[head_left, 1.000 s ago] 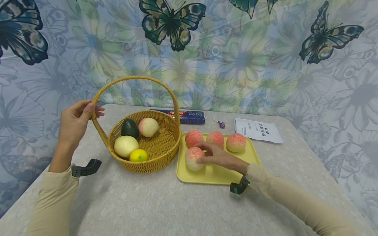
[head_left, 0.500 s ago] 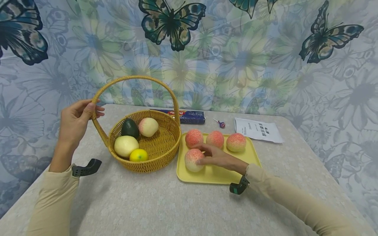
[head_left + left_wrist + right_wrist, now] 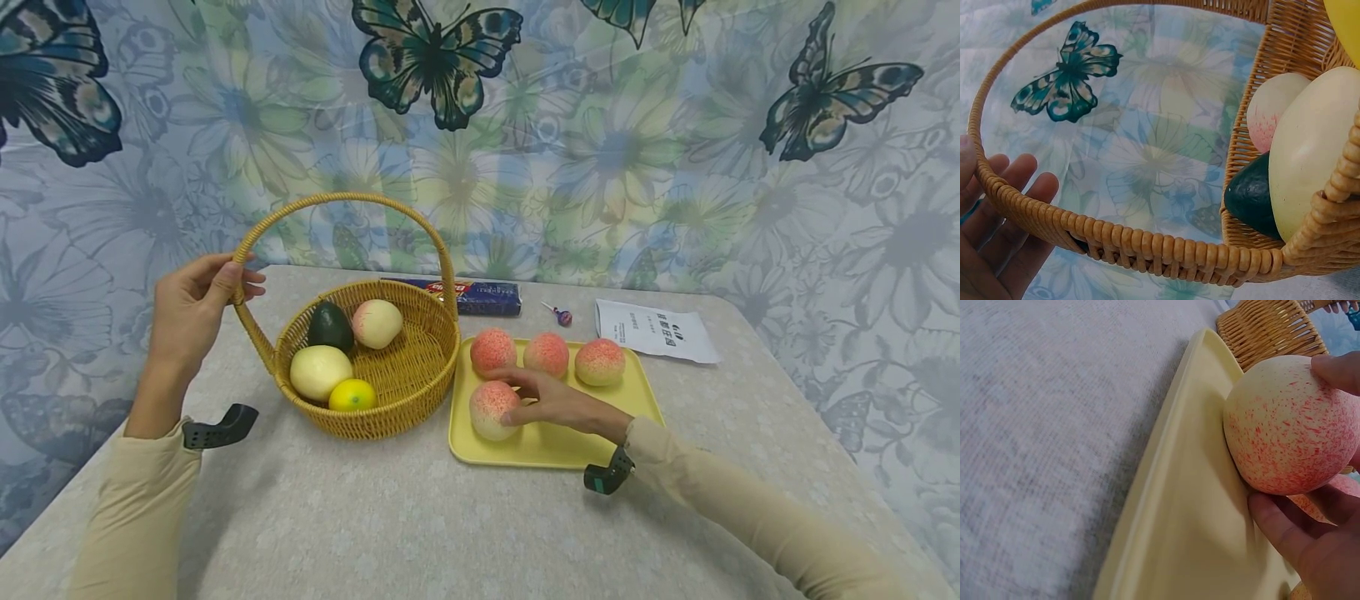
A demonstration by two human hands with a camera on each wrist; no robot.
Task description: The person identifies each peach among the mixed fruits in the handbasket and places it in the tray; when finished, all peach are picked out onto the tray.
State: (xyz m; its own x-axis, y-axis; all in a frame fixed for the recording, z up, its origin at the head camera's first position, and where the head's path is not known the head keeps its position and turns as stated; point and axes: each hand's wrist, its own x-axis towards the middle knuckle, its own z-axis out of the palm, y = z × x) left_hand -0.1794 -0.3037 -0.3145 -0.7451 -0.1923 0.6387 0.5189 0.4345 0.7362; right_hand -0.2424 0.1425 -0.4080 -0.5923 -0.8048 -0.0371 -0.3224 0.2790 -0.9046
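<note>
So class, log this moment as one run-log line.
left hand: holds basket handle | right hand: grips front peach on yellow tray | peach not lifted

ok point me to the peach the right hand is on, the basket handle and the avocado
peach [image 3: 489, 406], head view, on its speckled left side clear of the fingers
basket handle [image 3: 345, 198], head view, top of the woven arch
avocado [image 3: 328, 326], head view, middle of its dark green skin

Staged tabletop set, home-like: butterfly-print backdrop sheet [image 3: 675, 150], grey cloth-covered table [image 3: 420, 517], fake-looking fruit.
</note>
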